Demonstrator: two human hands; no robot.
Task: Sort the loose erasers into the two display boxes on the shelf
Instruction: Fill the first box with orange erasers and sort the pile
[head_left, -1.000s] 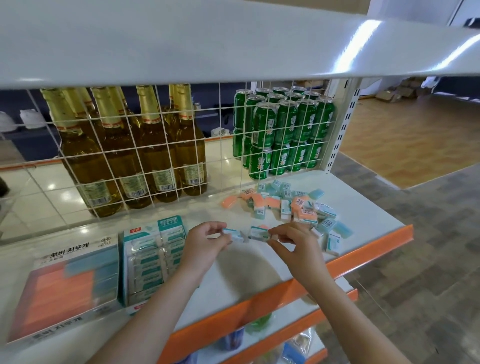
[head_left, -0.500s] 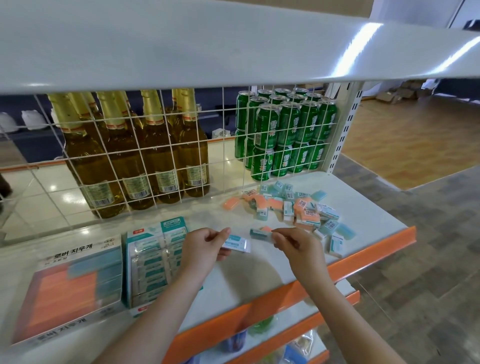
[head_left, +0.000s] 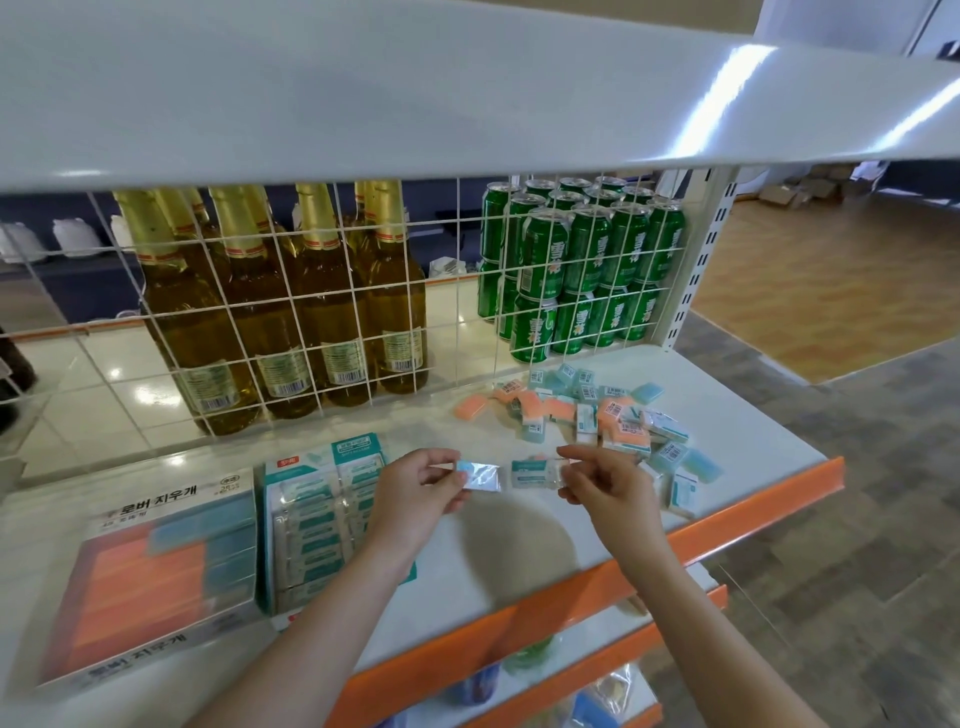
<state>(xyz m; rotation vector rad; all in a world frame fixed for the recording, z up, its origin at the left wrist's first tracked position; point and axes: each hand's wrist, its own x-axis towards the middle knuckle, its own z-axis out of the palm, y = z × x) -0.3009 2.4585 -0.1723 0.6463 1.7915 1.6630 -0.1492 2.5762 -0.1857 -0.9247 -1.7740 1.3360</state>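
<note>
While pinched: eraser (head_left: 479, 475) at left hand (head_left: 415, 486) fingertips, above shelf (head_left: 727, 415).

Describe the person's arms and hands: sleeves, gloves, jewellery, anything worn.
Both forearms are bare as far as the frame shows, with no sleeves in view. The left hand and right hand wear no gloves, and no rings, watch or bracelet show on fingers or wrists.

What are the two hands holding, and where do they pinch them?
The left hand pinches a wrapped eraser by its left end. The right hand pinches another wrapped eraser by its right end.
</note>
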